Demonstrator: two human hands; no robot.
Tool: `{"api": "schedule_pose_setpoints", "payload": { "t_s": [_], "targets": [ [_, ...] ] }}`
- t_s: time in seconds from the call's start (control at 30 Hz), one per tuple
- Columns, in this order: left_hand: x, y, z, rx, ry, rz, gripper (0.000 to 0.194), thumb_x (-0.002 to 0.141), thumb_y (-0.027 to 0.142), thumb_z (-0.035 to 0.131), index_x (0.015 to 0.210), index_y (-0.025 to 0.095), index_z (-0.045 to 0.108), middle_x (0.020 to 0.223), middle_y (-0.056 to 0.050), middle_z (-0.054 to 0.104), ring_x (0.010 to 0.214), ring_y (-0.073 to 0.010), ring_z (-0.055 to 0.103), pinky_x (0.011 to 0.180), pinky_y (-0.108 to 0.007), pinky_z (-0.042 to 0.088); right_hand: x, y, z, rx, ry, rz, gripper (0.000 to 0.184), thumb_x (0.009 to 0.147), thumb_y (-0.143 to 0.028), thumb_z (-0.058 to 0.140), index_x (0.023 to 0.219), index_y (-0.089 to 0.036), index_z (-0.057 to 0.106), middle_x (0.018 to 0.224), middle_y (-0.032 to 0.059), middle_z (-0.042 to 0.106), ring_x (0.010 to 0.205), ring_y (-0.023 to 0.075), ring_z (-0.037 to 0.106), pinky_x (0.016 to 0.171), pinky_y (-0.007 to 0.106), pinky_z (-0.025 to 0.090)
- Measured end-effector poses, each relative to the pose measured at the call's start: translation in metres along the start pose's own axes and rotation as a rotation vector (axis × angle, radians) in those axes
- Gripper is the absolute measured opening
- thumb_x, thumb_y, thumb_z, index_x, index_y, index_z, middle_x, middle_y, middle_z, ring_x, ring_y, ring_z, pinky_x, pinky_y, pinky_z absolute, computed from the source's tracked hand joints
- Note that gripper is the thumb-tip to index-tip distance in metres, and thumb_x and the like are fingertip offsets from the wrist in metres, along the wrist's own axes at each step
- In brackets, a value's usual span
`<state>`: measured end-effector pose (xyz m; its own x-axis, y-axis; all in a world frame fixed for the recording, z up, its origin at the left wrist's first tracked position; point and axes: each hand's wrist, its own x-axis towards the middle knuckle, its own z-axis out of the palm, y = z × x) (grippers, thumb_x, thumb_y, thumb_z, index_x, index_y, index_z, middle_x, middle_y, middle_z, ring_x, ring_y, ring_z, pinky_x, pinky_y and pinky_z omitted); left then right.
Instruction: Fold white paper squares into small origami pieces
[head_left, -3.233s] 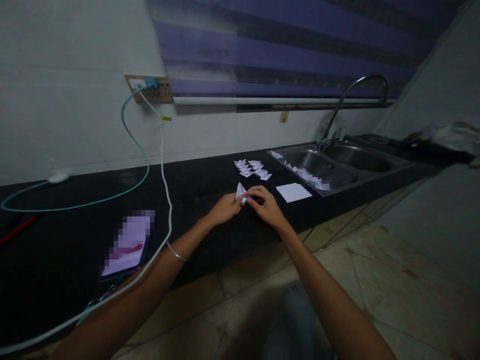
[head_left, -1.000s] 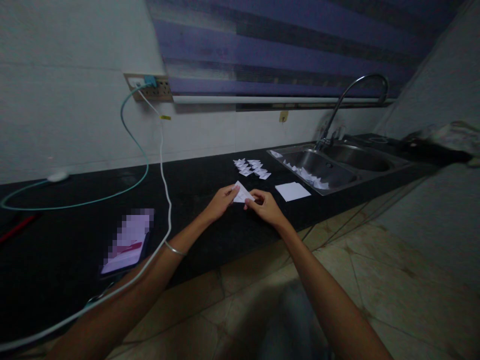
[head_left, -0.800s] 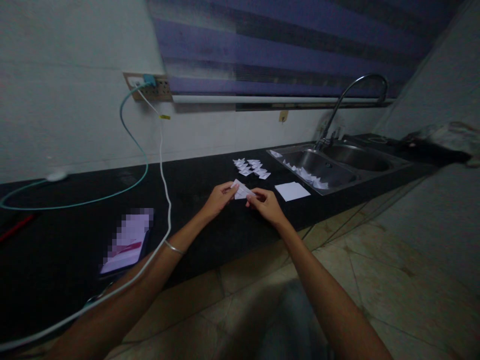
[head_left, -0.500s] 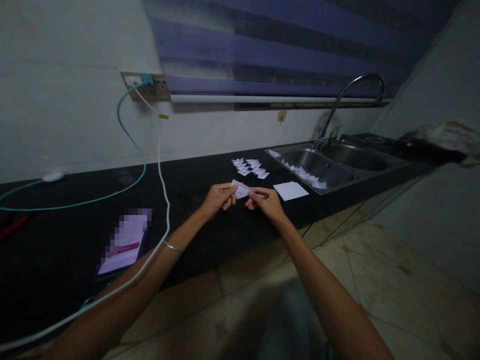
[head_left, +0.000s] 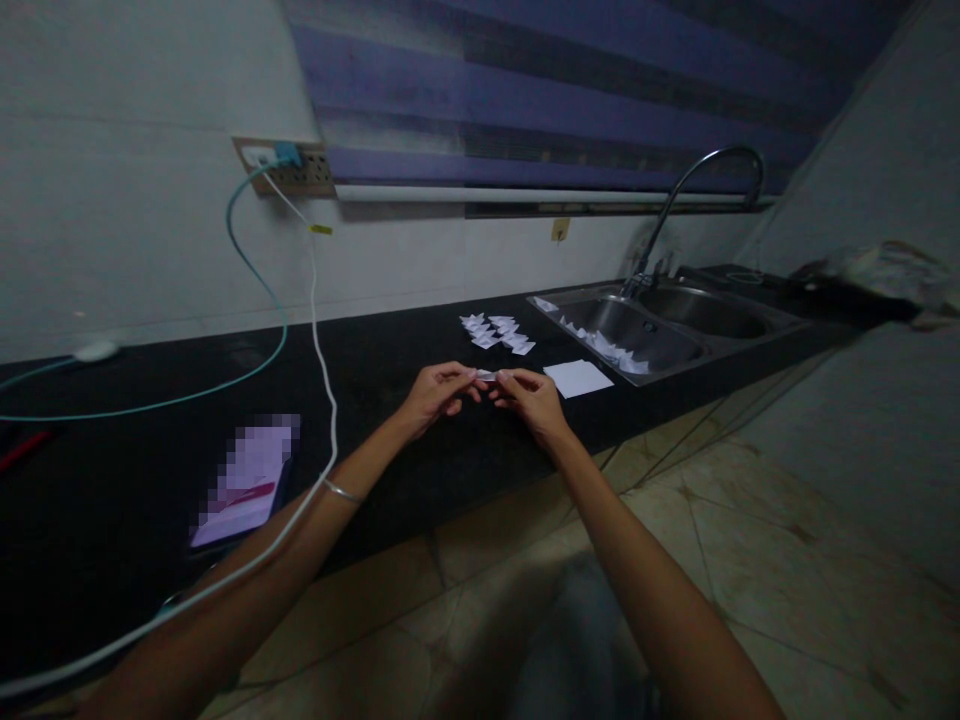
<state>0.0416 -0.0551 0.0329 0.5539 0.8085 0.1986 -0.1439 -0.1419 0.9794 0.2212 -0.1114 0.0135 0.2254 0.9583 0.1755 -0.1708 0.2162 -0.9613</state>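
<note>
A small folded piece of white paper (head_left: 487, 376) is held above the dark countertop, seen nearly edge-on. My left hand (head_left: 441, 392) pinches its left end between thumb and fingers. At the other end my right hand (head_left: 529, 396) grips it the same way. Just beyond the hands lie several small folded paper boats (head_left: 497, 331) in two rows. Close to my right hand rests a stack of white paper squares (head_left: 577, 379). More folded paper pieces (head_left: 611, 350) line the near-left rim of the sink.
A steel double sink (head_left: 709, 352) with a tall curved faucet (head_left: 667, 215) is on the right. A phone (head_left: 247, 480) lies at left. A white cable (head_left: 324, 370) crosses over my left forearm, and a teal cable (head_left: 259, 262) runs from the wall socket (head_left: 319, 172).
The folded paper has turned from showing its broad face to a thin edge between my fingers. My hands have come slightly closer together.
</note>
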Motion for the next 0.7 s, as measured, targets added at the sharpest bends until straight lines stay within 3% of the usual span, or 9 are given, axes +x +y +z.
{"api": "schedule_pose_setpoints", "payload": {
  "t_s": [0.43,0.7],
  "targets": [
    [0.002,-0.004,-0.009,0.125,-0.022,0.003,0.045,0.085,0.052,0.071,0.088,0.008,0.079,0.077,-0.011,0.074,0.047,-0.0057,0.049,0.042,-0.019,0.037,0.002,0.002,-0.005,0.031,0.041,-0.037,0.037,0.062,-0.045,0.089,0.08,-0.017,0.075,0.07,0.0017,0.072,0.064,0.0143,0.068,0.062,0.026,0.057],
    [0.003,-0.005,-0.005,0.122,-0.019,0.055,0.044,0.085,0.051,0.07,0.104,0.011,0.067,0.086,-0.01,0.073,0.058,-0.0097,0.06,0.043,-0.018,0.041,0.002,0.005,-0.005,-0.025,0.049,-0.029,0.041,0.062,-0.049,0.088,0.082,-0.017,0.073,0.071,0.0036,0.074,0.064,0.0174,0.07,0.068,0.031,0.06]
  ]
}}
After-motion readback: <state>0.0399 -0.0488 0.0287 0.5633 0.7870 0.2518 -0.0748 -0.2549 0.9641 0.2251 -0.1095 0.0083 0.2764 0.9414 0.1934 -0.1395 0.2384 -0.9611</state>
